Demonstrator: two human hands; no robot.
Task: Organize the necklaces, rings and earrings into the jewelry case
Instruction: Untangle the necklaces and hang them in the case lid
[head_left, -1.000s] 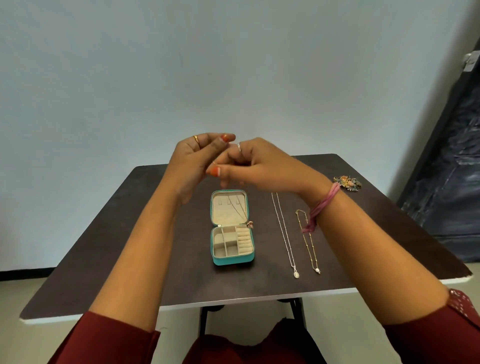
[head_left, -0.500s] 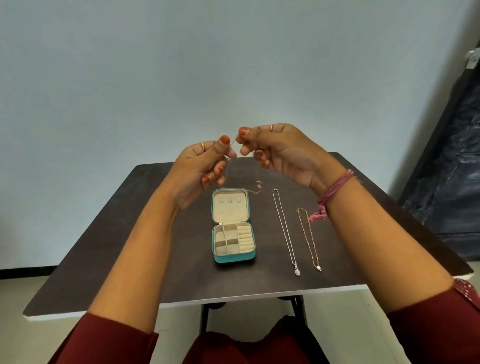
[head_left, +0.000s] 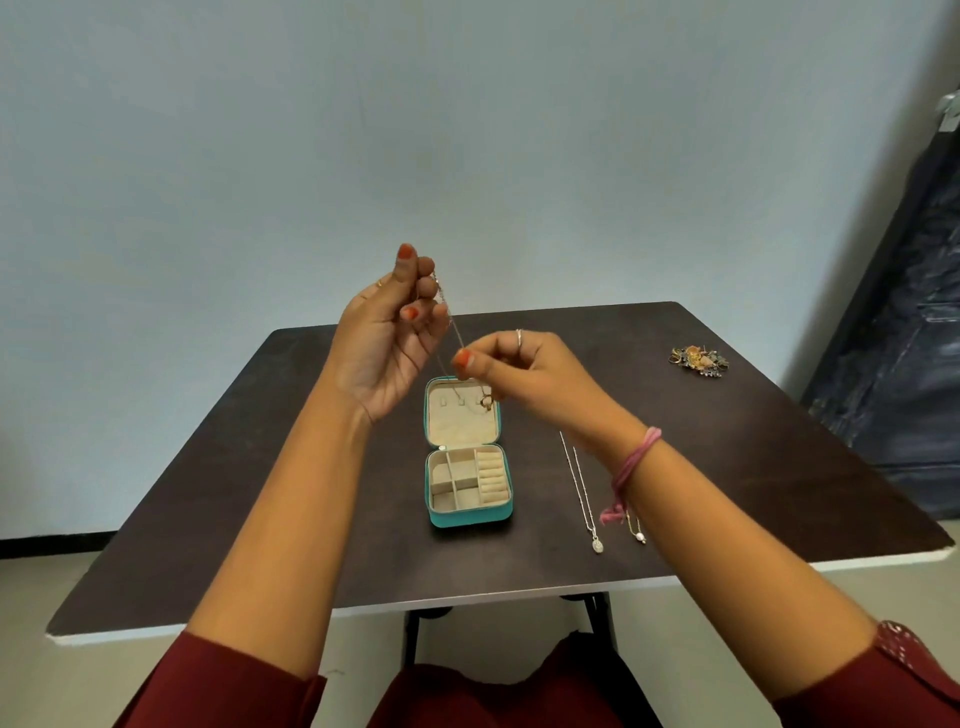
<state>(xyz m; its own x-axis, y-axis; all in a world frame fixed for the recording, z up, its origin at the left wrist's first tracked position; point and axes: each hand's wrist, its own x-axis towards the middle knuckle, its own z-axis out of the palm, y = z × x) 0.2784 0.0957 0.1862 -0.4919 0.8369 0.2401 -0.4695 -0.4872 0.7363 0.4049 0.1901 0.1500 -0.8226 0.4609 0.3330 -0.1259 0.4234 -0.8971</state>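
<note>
Over the open case (head_left: 469, 480), the left hand (head_left: 387, 340) pinches one end of a thin chain (head_left: 451, 318); the right hand (head_left: 524, 371) pinches lower down. Light, limp, tangle-prone, probably; best held by its ends.

No legible text or labels, seemingly.

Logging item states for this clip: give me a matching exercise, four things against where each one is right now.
Things:
1. thin chain
2. jewelry case
3. silver necklace
4. pile of earrings and rings

Places:
A. far right part of the table
B. lying flat just right of the case
C. pinched between both hands, above the case
D. open at the table's middle

Pairs: 1-C, 2-D, 3-B, 4-A
</note>
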